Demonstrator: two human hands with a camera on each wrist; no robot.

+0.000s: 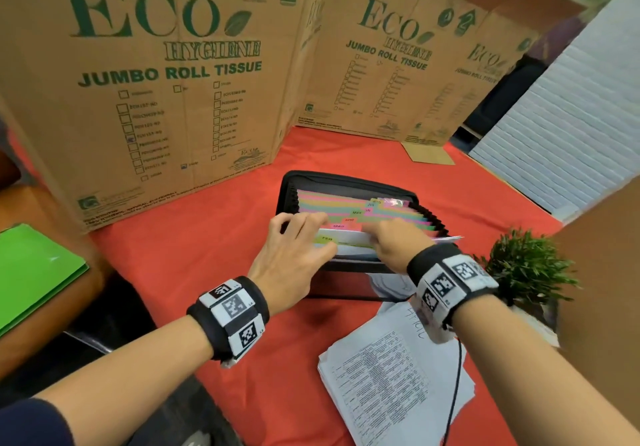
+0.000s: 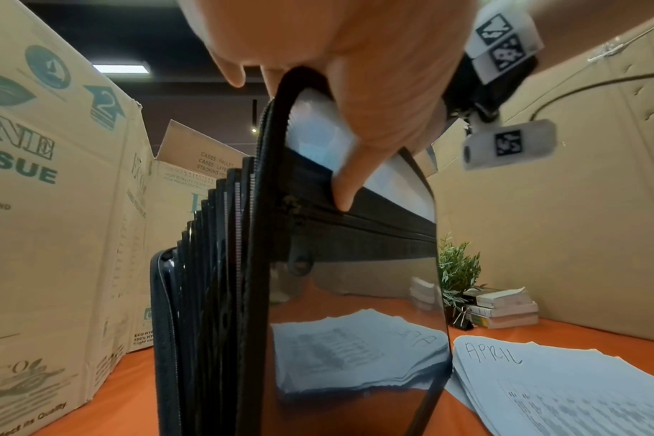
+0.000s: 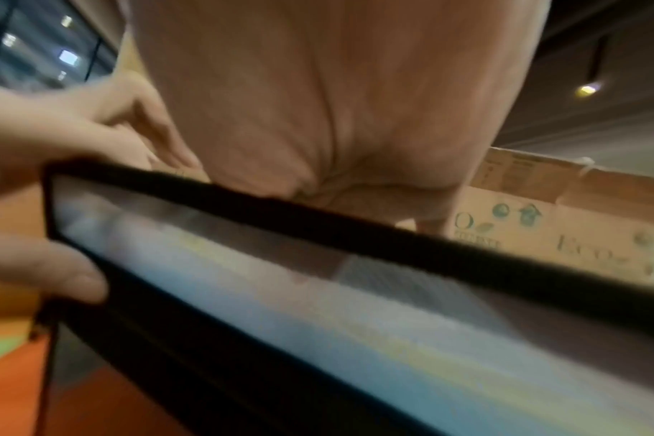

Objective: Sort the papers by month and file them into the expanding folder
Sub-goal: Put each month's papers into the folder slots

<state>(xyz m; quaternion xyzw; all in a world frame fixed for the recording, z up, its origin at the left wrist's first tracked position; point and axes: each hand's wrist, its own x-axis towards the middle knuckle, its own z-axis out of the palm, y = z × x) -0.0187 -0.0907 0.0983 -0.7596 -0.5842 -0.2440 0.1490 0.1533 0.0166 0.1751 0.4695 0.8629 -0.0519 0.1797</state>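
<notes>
The expanding folder (image 1: 349, 213) stands open on the red table (image 1: 214, 272), at 12 o'clock from the person, with coloured month tabs stepped from FEB nearest to JUL and beyond.

Step in hand: filing. A white sheet (image 1: 349, 237) sits in a front pocket, just behind the FEB tab (image 1: 326, 238), its right edge projecting past the folder at 3 o'clock.

Left hand (image 1: 294, 255): fingers spread across the front dividers at the folder's 9 o'clock side, thumb pressed on the front wall in the left wrist view. It holds the pocket open.

Right hand (image 1: 394, 241): fingers curled down onto the sheet's top edge. Whether they pinch it or only press it cannot be told; the right wrist view is blurred.

The remaining papers (image 1: 398, 373) lie at 5 o'clock from the folder, top page marked APRIL.

Next move, as judged: seat the sheet fully, square its right edge inside the pocket, release, then take the APRIL page and part the dividers at the APR tab (image 1: 349, 220). A potted plant (image 1: 530, 265) stands close at 3 o'clock; keep the right wrist away from it.
</notes>
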